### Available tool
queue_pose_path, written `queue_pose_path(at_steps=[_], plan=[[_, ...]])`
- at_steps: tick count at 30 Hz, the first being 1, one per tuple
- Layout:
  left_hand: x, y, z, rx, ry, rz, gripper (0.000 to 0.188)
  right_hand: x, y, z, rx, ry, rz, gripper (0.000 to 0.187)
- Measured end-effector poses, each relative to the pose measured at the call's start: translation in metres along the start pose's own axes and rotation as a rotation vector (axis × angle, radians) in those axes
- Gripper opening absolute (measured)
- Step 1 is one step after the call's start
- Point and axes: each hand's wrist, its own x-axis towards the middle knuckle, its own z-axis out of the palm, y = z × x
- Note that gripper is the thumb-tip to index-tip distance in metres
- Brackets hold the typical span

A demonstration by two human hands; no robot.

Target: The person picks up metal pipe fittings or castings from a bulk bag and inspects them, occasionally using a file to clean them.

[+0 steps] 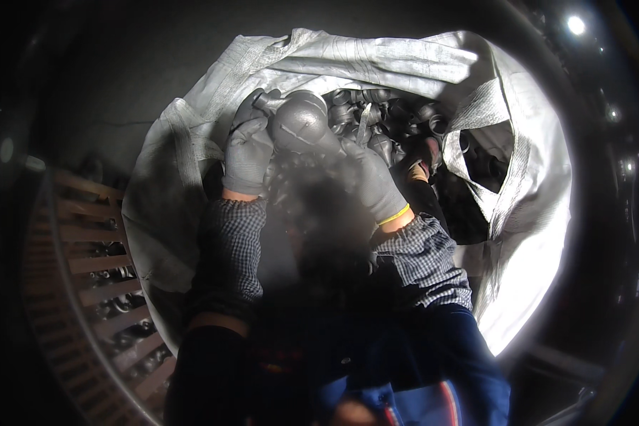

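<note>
A rounded grey metal casting (299, 122) with a short neck on its left side is raised over the big white bag. My left hand (248, 157), in a grey glove, is closed on its left side by the neck. My right hand (376, 181), also gloved, has a yellow cuff edge and sits at the lower right of the casting. From its closed fingers a thin pale strip-shaped tool (364, 125) sticks up; its exact kind is unclear. Dark blur below the casting hides part of the fingers. Checked sleeve covers wrap both my forearms.
Several similar grey castings (342, 113) lie in the white bag (376, 60), whose loop strap (504, 184) hangs at the right. At the left stands a brown slatted crate (96, 265) with metal parts inside. A dark shape with a pinkish patch (432, 150) is beside my right hand.
</note>
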Motion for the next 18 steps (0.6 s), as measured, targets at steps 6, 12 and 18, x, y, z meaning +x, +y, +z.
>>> queue_pose_path(at_steps=[6,12,18], plan=[[0.001,-0.003,0.004,0.021,0.032,0.01,0.043,0.015,0.01,-0.022,0.027,-0.008,0.023,0.036],[-0.001,0.0,0.002,0.056,0.12,-0.038,0.036,0.002,0.002,-0.01,-0.077,0.034,-0.036,0.039],[-0.001,-0.001,0.011,0.072,0.222,-0.096,0.036,-0.009,-0.01,0.003,-0.133,0.038,-0.189,0.029]])
